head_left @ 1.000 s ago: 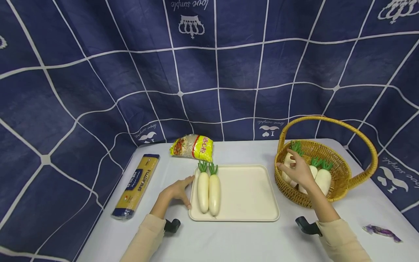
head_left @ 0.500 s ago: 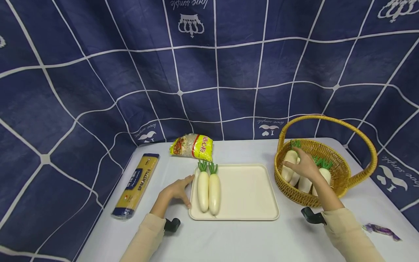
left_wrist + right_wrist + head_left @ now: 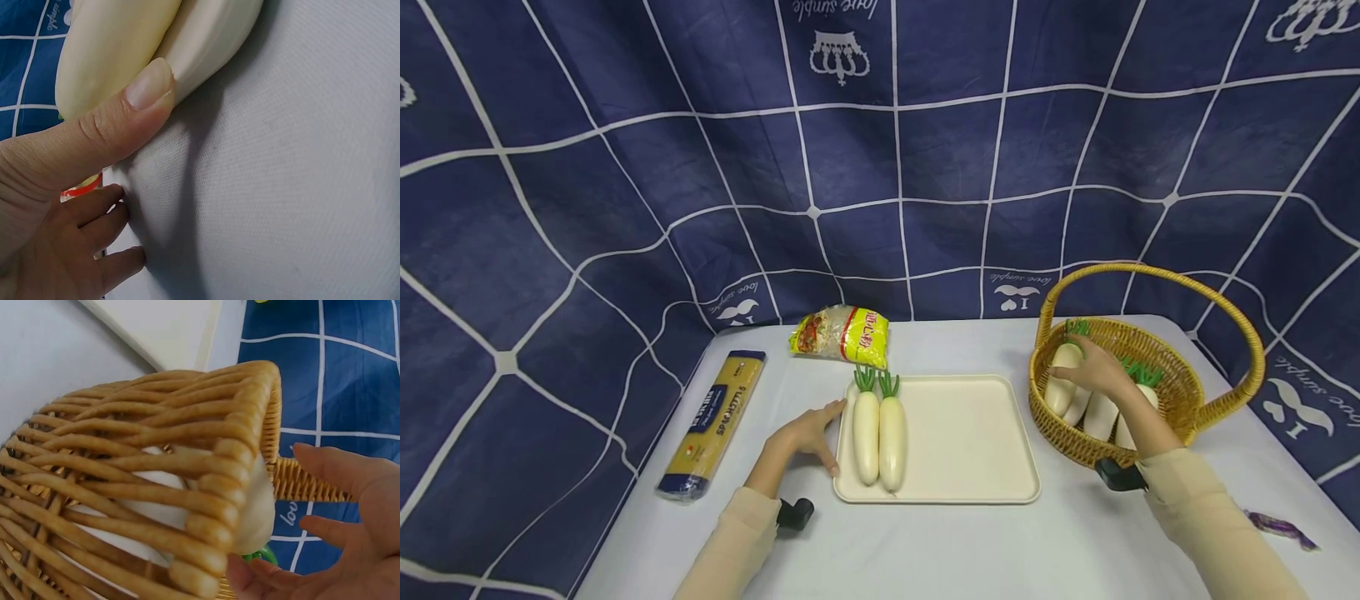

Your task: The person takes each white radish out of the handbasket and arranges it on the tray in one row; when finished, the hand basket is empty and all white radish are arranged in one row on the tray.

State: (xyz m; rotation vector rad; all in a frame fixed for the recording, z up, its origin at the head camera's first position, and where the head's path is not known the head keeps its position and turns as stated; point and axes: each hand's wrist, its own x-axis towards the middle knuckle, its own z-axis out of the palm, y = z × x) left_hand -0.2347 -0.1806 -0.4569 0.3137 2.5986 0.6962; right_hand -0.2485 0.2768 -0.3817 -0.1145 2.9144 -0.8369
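The long pasta pack (image 3: pixel 721 417) says "SPAGHETTI" and has a 5 on it, the yellow bag (image 3: pixel 841 333) has Chinese letters, and the blue cloth (image 3: pixel 940 154) says "love simple" upside down by a crown (image 3: pixel 840 55), and "I" with a heart (image 3: pixel 1274 412) near a moustache (image 3: pixel 1302 406).

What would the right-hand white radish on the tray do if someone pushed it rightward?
The radish would probably roll, since its body is long and rounded. Its smooth, shiny skin may make it slippery. The tray has a raised rim that might stop it.
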